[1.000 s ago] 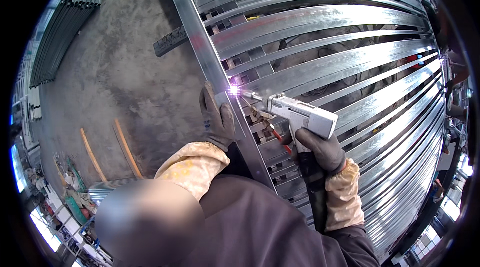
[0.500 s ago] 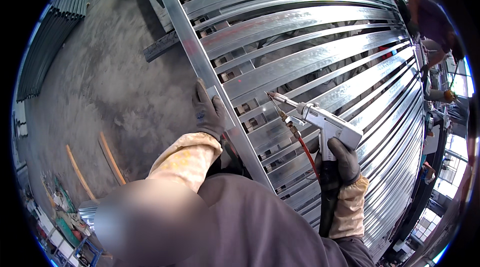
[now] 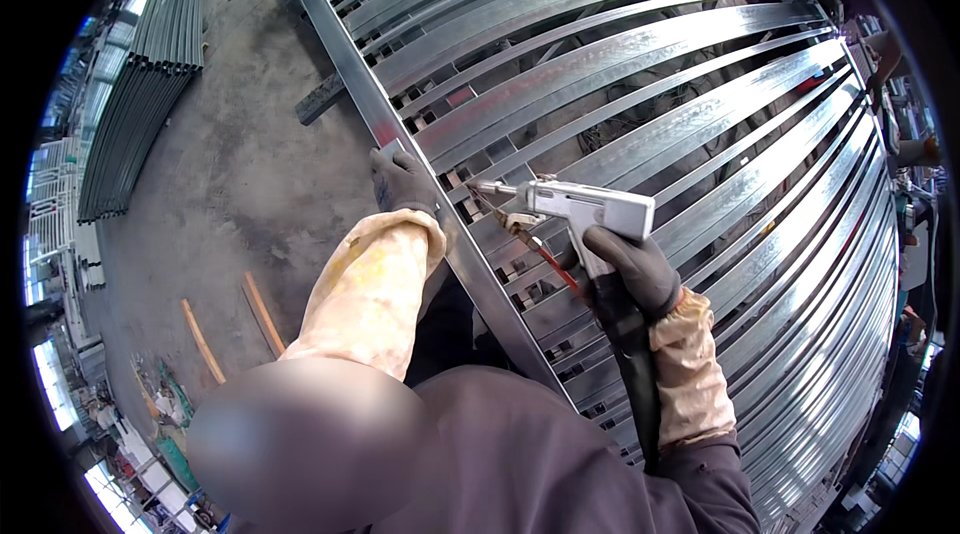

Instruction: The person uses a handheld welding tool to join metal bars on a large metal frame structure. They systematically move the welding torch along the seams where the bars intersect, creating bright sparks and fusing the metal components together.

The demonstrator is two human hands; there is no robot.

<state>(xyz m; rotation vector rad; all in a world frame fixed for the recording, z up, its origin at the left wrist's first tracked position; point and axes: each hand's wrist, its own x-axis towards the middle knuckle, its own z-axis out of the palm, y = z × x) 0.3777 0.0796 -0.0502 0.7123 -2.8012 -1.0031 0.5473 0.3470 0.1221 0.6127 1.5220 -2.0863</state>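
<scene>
My right hand (image 3: pixel 640 272), in a dark glove, is wrapped round the grip of a silver handheld welding gun (image 3: pixel 590 206). Its narrow nozzle points left, close above the end of a flat bar beside the long edge rail (image 3: pixel 500 319). A thin wire feed with a brass fitting (image 3: pixel 522 226) and red hose runs under the nozzle. Dark sleeving covers the cable below the grip. Over on the edge rail, my gloved left hand (image 3: pixel 404 184) is closed on a small flat metal piece (image 3: pixel 392 148), pressing it against the rail. Part of that piece is hidden by the fingers.
Long galvanised bars (image 3: pixel 640 54) lie in rows with gaps, stretching right from the rail. A dark beam end (image 3: pixel 320 100) juts out left. Stacked tubes (image 3: pixel 150 114) and two wooden strips (image 3: pixel 262 312) lie on the concrete floor. Someone's arm shows at the far right.
My left hand has slid along the rail away from me, taking the small metal piece with it. The welding gun has moved left, bringing its nozzle near the rail.
</scene>
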